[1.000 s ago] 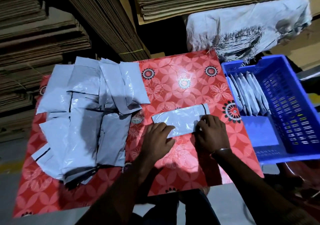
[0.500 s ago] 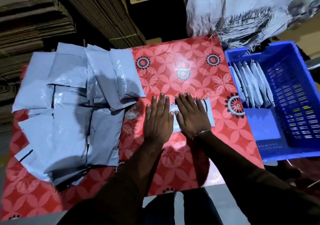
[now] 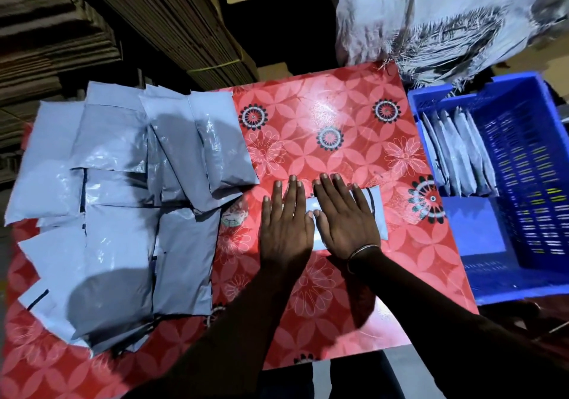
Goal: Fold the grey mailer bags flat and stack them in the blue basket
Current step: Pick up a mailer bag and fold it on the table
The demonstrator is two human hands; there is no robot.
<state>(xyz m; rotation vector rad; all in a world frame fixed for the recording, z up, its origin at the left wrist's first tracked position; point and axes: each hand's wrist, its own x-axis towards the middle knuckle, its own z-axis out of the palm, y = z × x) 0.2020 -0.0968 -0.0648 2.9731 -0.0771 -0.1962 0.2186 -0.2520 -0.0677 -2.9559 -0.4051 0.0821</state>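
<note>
Fingers [image 3: 295, 192] of both our hands lie straight, pressing the folded grey plastic mailer bag [image 3: 374, 211] flat on the bench [image 3: 338, 106]; its long axis points at the blue slatted plastic basket [image 3: 523, 183], nearer our right hand [image 3: 346, 217]

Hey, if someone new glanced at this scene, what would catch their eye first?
Probably the two hands, left hand and right hand, pressed flat on a folded grey bag mid-table on the red flowered tablecloth. Next, the big heap of unfolded grey bags at the left, and the blue basket at the right.
</note>
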